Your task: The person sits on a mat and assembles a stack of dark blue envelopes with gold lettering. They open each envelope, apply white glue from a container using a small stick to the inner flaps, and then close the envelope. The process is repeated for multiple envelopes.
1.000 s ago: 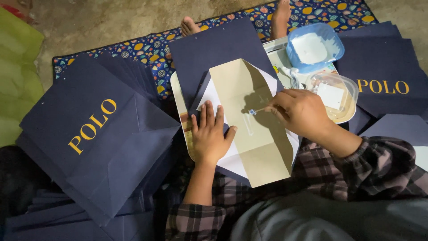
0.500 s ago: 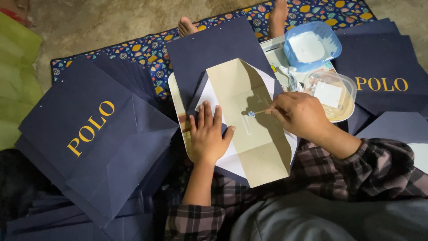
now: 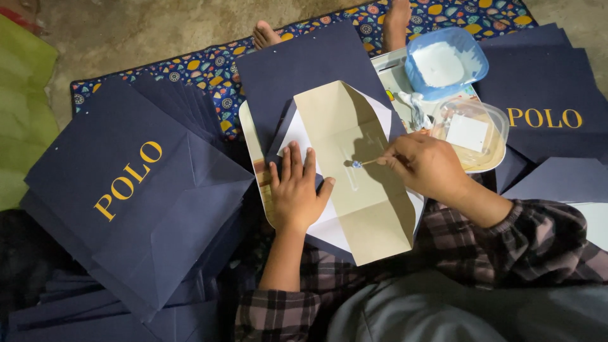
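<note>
The left hand (image 3: pixel 295 189) lies flat, fingers spread and holding nothing, pressing on the white inner flap of a half-folded navy paper bag (image 3: pixel 345 168). Just right of its fingertips lies the tan card panel (image 3: pixel 354 183) with a shiny streak of glue. The right hand (image 3: pixel 425 166) pinches a thin stick (image 3: pixel 367 162) — its tip touches the panel. Beyond the right knuckles sit a blue bowl (image 3: pixel 446 63) and a clear tub (image 3: pixel 472 133) — both on a tray (image 3: pixel 392 66).

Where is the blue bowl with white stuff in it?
The blue bowl sits at the upper right of the head view, on the tray, just above the clear tub.
</note>
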